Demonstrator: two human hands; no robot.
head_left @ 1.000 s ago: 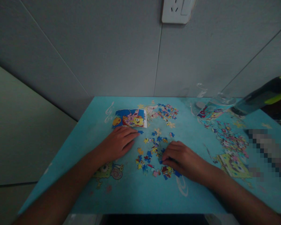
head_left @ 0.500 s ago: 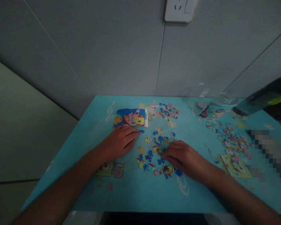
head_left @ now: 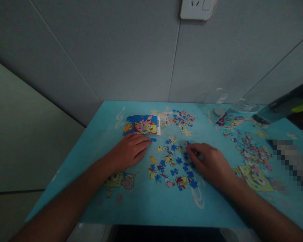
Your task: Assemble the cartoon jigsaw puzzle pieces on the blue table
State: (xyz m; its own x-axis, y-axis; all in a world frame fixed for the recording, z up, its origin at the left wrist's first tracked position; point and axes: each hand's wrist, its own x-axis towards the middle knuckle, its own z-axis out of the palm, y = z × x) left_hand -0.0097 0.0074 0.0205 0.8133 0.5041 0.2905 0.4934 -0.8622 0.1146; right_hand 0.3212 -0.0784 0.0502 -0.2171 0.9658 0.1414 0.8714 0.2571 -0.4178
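My left hand (head_left: 132,149) lies on the table with its fingers stretched out, and the fingertips touch a blue jigsaw puzzle piece (head_left: 154,139). The picture card (head_left: 142,124), with cartoon figures on blue, lies just beyond that hand. To the right of the loose pieces, my right hand (head_left: 205,159) has thumb and index finger closed in a pinch on a jigsaw puzzle piece (head_left: 187,143), partly covered by the fingertips. Between the hands are scattered several loose pieces, mostly blue and yellow, with a red and yellow cluster (head_left: 182,182) at the near side.
A pile of puzzle pieces (head_left: 183,118) lies at the back, and a larger pile (head_left: 252,148) spreads at the right. Beside it are a clear plastic container (head_left: 236,116) and a dark bottle (head_left: 280,106). The blue table (head_left: 141,208) stands against a grey wall (head_left: 131,50) with a socket (head_left: 197,9).
My right hand has moved away and to the right, from the middle of the loose pieces to a piece at their far right. Blue pieces it covered now show. My left hand stays put.
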